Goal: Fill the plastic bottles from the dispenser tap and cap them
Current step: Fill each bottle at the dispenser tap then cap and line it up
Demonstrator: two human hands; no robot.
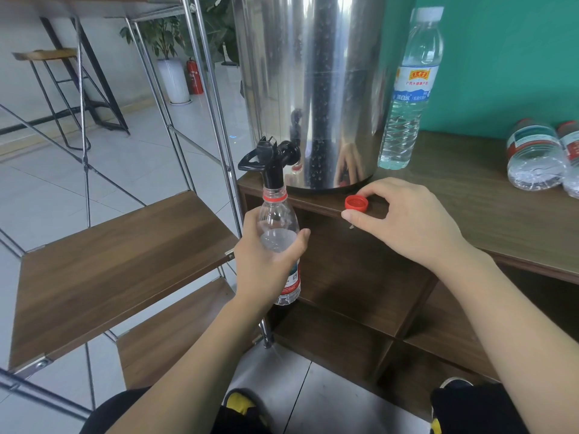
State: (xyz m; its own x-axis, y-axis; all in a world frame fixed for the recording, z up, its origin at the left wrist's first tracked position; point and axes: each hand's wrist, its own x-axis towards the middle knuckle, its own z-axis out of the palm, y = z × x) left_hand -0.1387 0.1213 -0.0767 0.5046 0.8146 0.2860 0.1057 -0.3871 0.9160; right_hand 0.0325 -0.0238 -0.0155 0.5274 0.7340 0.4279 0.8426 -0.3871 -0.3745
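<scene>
Left hand [266, 261] of mine grips the open bottle [279, 242] under the black tap [271, 161]; my right hand [404, 220] pinches the red cap [356, 203] on the desk [470, 198].

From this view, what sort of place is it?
Probably an office break area or café: a steel drinks dispenser on a wooden counter, a bar stool, tiled floor with a potted plant and red fire extinguisher.
</scene>
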